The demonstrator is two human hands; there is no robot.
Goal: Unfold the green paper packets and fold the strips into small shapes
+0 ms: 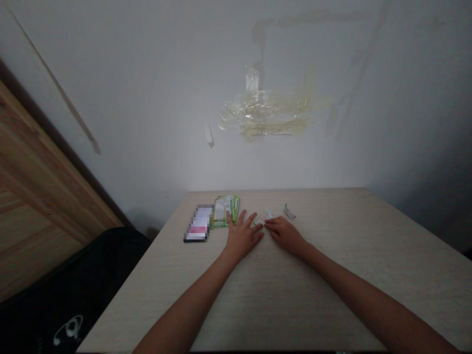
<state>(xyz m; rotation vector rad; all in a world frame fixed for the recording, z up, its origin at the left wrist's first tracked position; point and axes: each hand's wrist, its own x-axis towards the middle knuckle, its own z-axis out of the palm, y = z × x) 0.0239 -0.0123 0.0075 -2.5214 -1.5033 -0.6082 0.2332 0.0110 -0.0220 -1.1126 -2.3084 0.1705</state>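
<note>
A small white printed packet (pixel 264 216) with pale green edges lies on the table between my hands. The fingers of my right hand (pixel 285 234) are pressed together at its near right edge, covering part of it. My left hand (pixel 243 236) rests with spread fingers just left of the packet, its thumb pointing towards my right fingertips. Behind the left fingers is a stack of green and white packets (pixel 225 209) with small print. Beyond my right hand sits a small crumpled wrapper-like scrap (pixel 289 211).
A phone (pixel 199 223) with a blurred screen lies left of the stack. The pale wood-grain table (pixel 258 305) meets a wall (pixel 155 98) bearing old clear tape (pixel 265 115). On the left are a black cloth-like item (pixel 73 275) and wooden boards (pixel 33 172).
</note>
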